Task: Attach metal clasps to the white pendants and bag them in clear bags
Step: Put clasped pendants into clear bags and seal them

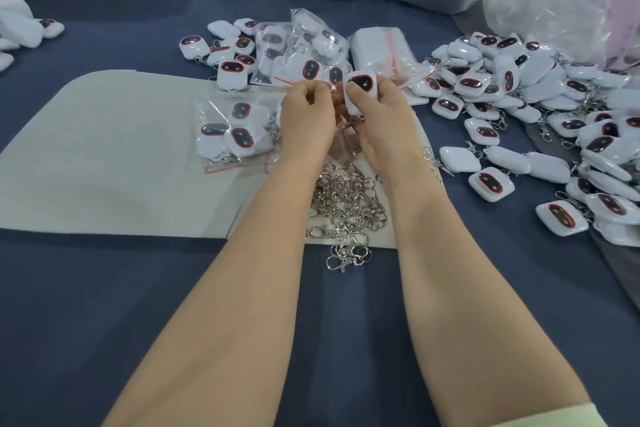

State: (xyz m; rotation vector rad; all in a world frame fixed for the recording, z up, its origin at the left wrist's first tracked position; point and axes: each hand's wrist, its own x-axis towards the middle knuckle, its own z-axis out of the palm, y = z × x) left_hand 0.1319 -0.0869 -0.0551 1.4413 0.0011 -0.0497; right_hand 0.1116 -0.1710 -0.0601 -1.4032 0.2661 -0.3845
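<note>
Gripping a white pendant (361,89) is the right hand (381,121); left hand's (304,116) curled fingers (311,91) hide their hold.

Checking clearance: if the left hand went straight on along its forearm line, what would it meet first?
Likely the clear bag of pendants lying just beyond the left hand; depth is unclear, so it might pass over. The right hand grips a white pendant beside it.

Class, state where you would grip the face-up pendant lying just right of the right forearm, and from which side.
Probably from above, pinching its two opposite white edges: the pendant lies flat, face up, with its rounded sides exposed.
</note>
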